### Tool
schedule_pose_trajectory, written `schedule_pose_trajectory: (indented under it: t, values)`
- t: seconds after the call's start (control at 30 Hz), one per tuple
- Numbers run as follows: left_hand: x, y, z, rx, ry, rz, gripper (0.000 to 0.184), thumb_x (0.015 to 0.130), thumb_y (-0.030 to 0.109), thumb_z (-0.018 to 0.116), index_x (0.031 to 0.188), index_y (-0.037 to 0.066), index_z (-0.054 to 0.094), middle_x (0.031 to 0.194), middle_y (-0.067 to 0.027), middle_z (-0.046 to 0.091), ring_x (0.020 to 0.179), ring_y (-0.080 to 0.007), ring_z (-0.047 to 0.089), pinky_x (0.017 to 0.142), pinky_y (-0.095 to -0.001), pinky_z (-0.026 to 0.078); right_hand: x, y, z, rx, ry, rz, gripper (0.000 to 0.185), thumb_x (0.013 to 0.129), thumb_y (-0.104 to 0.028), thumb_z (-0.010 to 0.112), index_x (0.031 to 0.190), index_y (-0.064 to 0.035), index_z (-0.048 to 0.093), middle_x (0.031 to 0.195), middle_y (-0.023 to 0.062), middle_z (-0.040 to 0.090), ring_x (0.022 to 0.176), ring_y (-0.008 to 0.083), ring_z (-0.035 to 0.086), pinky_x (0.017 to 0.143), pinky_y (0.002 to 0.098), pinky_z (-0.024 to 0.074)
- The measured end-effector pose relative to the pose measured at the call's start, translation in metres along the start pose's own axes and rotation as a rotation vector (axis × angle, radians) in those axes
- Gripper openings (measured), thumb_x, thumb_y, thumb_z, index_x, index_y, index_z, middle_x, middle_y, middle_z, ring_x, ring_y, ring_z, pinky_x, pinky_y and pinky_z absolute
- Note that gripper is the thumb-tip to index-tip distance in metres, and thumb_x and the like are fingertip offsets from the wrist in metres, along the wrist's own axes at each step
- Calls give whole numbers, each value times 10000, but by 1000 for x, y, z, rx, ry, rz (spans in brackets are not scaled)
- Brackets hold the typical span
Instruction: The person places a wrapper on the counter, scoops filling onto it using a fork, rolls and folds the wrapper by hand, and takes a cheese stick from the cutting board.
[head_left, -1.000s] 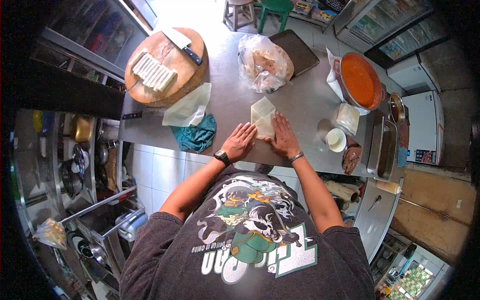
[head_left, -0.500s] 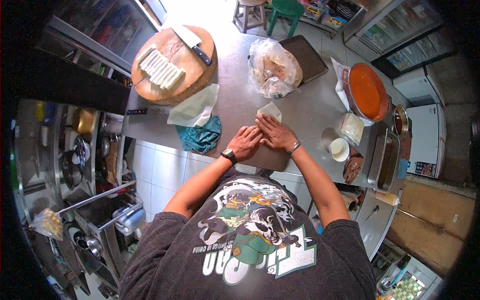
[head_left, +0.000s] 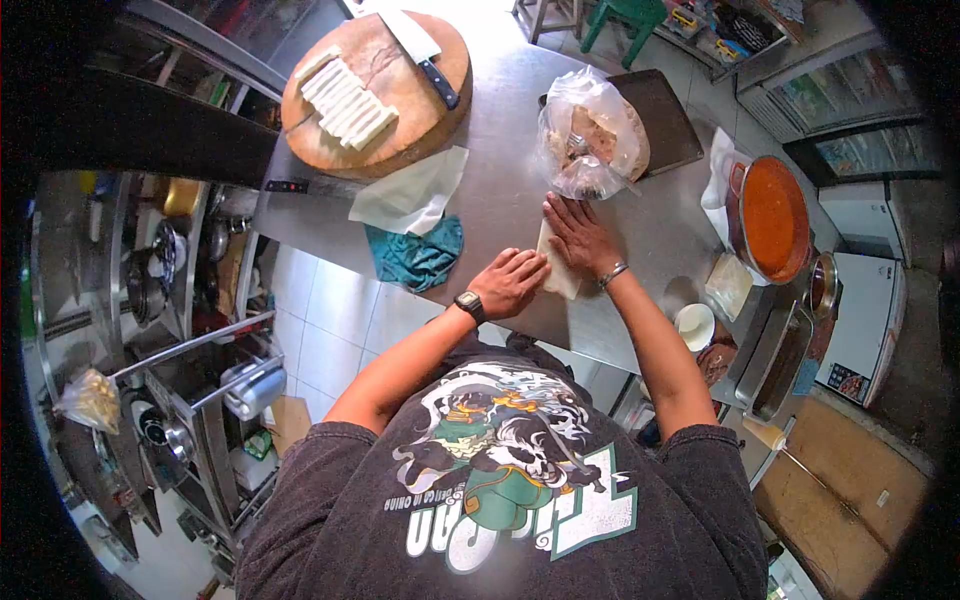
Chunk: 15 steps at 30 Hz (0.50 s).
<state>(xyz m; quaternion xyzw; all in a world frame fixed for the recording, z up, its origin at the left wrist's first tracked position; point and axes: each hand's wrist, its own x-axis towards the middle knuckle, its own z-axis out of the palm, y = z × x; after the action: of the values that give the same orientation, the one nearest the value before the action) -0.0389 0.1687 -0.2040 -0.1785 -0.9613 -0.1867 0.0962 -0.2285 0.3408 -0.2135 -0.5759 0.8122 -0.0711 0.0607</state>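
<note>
A pale wrapper sheet (head_left: 562,280) lies on the steel table in front of me, partly hidden by my hands. My right hand (head_left: 582,240) rests flat on its right side, fingers stretched away from me. At the sheet's left edge, my left hand (head_left: 512,281) lies low with its fingers extended toward it. Just beyond my right hand stands a clear plastic bag (head_left: 590,135) holding a brownish filling and a fork. More thin wrapper sheets (head_left: 412,190) lie to the left, beside a crumpled teal cloth (head_left: 418,253).
Far left, a round wooden chopping board (head_left: 425,130) bears several white rolls (head_left: 345,100) and a knife (head_left: 437,82). A dark tray (head_left: 668,125) is behind the bag. To the right are a pot of orange sauce (head_left: 773,220), a white bowl (head_left: 694,326) and a metal pan (head_left: 775,360).
My hands, close together before, have moved apart; my right hand reaches farther forward and more of the sheet shows between them. The view has shifted, so the table's things appear farther right.
</note>
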Motion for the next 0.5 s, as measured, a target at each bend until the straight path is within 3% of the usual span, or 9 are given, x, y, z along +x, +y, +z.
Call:
schedule_pose_trajectory:
  t: [0.07,0.13,0.17,0.23,0.27,0.33,0.5]
  values:
    - [0,1,-1,3,10,3,438,949,257,626,1357,101,590,1416,-95,568,1338,-255,501,1144,-454,344,0,2,2,26,20,-4,632,1062,-408,389,1599,-83,310,1702,99,208,1564,307,193,1281,486,106]
    - [-1,1,2,8,16,9,439,949,268,633,1356,108,592,1417,-93,566,1338,-255,500,1144,-453,343,1,4,-3,100,152,-63,573,1026,-309,542,1540,-83,427,1647,136,330,1511,336,320,1253,478,236]
    - [0,1,2,14,25,6,440,949,278,641,1355,115,593,1418,-92,563,1339,-254,498,1145,-452,343,-5,2,-6,93,160,-57,573,1026,-309,542,1540,-83,427,1647,136,330,1511,336,320,1253,478,236]
    - [-1,1,1,6,16,3,447,947,292,648,1355,117,594,1408,-91,562,1339,-255,495,1146,-452,342,-25,-20,-29,485,428,163,484,925,-166,714,1386,-76,596,1450,171,552,1326,370,535,1097,451,458]
    - [-1,2,0,-6,5,-5,454,945,306,655,1354,119,595,1397,-90,562,1339,-256,493,1147,-452,341,-41,-31,-28,421,534,194,388,829,-65,795,1201,-64,687,1197,147,667,1074,362,656,889,424,558]
    - [0,4,-1,1,-1,4,465,944,315,659,1359,117,594,1374,-87,565,1332,-259,494,1142,-455,345,-78,-53,-13,447,509,237,361,797,-127,792,1142,-91,694,1088,120,682,1014,339,659,887,424,559]
    - [3,3,-4,31,-17,50,527,924,360,686,1385,120,598,1239,-71,579,1231,-260,525,1095,-451,381,-109,-99,2,414,496,131,282,820,-104,759,1095,-80,705,1019,98,693,1002,312,658,860,408,561]
